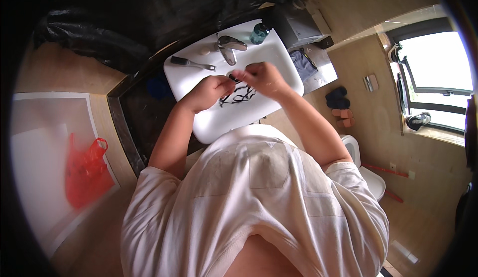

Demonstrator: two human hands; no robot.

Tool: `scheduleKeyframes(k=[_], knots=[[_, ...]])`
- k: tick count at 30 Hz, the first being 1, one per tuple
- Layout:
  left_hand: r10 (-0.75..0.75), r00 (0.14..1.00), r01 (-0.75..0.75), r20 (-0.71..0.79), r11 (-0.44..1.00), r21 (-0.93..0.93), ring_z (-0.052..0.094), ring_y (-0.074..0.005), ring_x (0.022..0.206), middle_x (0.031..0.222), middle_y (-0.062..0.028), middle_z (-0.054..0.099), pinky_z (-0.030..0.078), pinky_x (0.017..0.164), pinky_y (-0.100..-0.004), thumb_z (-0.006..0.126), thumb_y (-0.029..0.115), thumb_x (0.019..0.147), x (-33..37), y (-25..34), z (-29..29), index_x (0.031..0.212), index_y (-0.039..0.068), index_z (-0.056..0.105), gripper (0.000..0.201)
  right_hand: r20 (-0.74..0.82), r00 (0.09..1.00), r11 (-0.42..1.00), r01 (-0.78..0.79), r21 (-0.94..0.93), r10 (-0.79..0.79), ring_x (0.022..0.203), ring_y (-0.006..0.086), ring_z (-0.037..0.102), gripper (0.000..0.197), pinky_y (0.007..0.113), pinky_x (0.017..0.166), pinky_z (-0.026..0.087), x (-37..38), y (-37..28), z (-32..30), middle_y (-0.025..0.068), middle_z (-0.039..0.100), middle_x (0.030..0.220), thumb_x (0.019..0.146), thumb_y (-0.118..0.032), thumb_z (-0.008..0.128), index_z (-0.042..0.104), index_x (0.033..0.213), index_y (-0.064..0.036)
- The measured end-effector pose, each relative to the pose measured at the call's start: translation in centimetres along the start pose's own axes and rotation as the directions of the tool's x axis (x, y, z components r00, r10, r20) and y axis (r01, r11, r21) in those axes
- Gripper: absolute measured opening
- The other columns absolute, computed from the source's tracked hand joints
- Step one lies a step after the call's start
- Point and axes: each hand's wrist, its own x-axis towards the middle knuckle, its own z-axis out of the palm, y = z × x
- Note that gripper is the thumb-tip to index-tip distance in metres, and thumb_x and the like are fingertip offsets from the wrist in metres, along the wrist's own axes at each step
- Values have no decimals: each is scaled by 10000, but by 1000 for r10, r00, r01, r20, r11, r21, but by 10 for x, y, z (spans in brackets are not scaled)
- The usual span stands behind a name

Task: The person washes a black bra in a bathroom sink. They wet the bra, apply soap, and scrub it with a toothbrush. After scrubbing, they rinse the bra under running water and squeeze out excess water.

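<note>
Over a white washbasin (pixel 204 127), both hands are close together with their fingertips nearly meeting. My left hand (pixel 211 91) is closed, thumb and fingers pressed together on a dark, thin lace. Opposite it, my right hand (pixel 264 80) is closed too, pinching at the same dark strand; the exact grip is partly hidden. Below the fingers, tangled dark laces (pixel 244 93) hang or lie in the bowl, which of the two I cannot tell. A chrome faucet (pixel 228 53) stands just beyond the hands.
On the basin's rim are a dark-headed brush (pixel 186 62) and a teal pump bottle (pixel 259 33). A red plastic bag (pixel 84 175) hangs at the left. To the right are slippers (pixel 342 117), a toilet (pixel 371 180) and a window with shoes (pixel 417 121) on its ledge.
</note>
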Motion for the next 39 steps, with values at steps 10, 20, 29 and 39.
scheduleKeyframes(k=[10,20,29,39], knots=[[60,998,-58,-19,996,72,466,-97,706,713,5,515,399,700,-245,472,189,991,-3,0,5,790,17,557,278,-329,892,946,-259,193,311,502,165,469,469,336,545,439,15,37,-43,77,564,571,827,-459,686,659,720,-3],[40,999,-39,-20,997,70,454,-100,714,714,11,508,389,721,-234,459,197,994,8,-31,-1,805,22,551,274,-522,812,962,-264,68,260,620,165,549,444,325,633,479,24,92,-60,105,640,681,813,-453,706,705,833,-9],[-30,999,31,-12,991,133,453,-107,699,703,2,507,396,711,-251,466,185,980,6,-56,-11,795,24,552,260,-315,887,862,-426,-276,337,712,288,650,458,385,671,508,16,131,-82,112,682,748,830,-540,632,721,816,-91],[-73,997,58,38,954,295,531,-139,705,749,-20,595,454,693,-284,469,155,961,27,-35,6,862,8,597,218,170,980,926,33,377,-104,918,278,651,487,333,851,475,11,44,57,169,674,1059,950,-439,521,574,1274,-80]])
